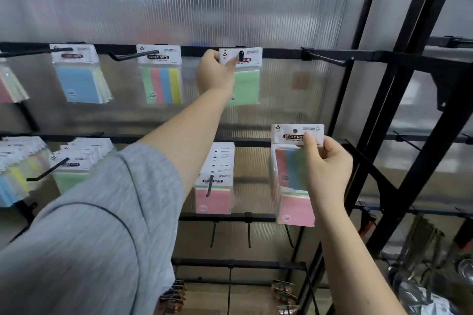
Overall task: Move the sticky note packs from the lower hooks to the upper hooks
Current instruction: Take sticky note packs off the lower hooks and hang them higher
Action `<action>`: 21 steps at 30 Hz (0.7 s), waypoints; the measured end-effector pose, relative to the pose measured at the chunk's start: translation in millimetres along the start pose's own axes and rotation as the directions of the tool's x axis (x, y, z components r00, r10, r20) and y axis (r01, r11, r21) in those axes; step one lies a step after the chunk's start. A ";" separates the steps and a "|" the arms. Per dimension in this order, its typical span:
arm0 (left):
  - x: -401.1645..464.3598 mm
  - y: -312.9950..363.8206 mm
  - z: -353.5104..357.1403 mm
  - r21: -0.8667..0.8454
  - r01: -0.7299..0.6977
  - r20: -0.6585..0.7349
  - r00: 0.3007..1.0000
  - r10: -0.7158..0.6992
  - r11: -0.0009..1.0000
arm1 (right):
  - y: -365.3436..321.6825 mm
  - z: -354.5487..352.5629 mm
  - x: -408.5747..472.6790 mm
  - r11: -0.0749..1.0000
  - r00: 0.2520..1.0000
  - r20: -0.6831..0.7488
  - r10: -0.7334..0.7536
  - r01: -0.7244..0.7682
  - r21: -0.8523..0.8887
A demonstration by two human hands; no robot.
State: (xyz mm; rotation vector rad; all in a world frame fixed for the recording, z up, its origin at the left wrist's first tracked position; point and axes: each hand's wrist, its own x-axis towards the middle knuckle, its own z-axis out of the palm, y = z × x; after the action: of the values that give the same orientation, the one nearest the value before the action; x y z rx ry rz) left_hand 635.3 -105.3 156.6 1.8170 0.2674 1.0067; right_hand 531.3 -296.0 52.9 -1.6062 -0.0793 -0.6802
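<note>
My left hand [214, 71] reaches up and pinches the white header of a green sticky note pack [247, 84] that sits on an upper hook [241, 56]. My right hand [326, 163] holds several packs [289, 169] by their headers, off any hook, to the right at lower-row height; the front one shows pink, blue and green stripes, and a pink pack hangs lowest. On the upper rail also hang a blue pack [79, 82] and a striped pack [161, 84]. A lower hook [210, 184] carries a stack of pink packs [212, 199].
An empty upper hook [330, 59] sticks out to the right of the green pack. More packs hang on the lower rail at left [74, 161]. A black frame [399, 110] rises on the right. Bare hooks [248, 233] hang from lower rails.
</note>
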 end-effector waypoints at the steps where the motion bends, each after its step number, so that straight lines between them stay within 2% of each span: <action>1: 2.7 -0.4 1.2 0.023 -0.010 -0.004 1.000 0.010 1.000 | 0.3 -0.6 1.6 1.000 1.000 0.002 -0.001 0.001 0.001; 9: 5.8 -8.6 -2.1 0.087 -0.017 -0.019 1.000 0.018 0.996 | -5.2 3.2 -1.1 1.000 1.000 -0.026 0.011 -0.012 -0.015; 14: -8.1 -24.9 -30.3 0.042 -0.053 0.015 0.999 0.052 0.998 | -14.5 18.8 -17.3 1.000 0.999 -0.046 -0.006 0.005 -0.016; 18: -20.3 -49.9 -66.9 0.028 -0.174 0.077 0.982 0.172 0.984 | -27.8 43.3 -38.2 1.000 0.997 -0.083 0.003 -0.004 -0.012; 21: -21.6 -69.9 -100.5 0.044 -0.172 0.152 0.975 0.164 0.984 | -37.0 67.6 -58.1 0.999 0.995 -0.099 0.026 -0.022 0.036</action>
State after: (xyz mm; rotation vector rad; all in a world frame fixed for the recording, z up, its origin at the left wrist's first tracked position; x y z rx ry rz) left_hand 565.3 -18.4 101.9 1.9816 0.0525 0.9820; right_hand 493.1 -207.6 58.8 -1.5345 0.0011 -0.7358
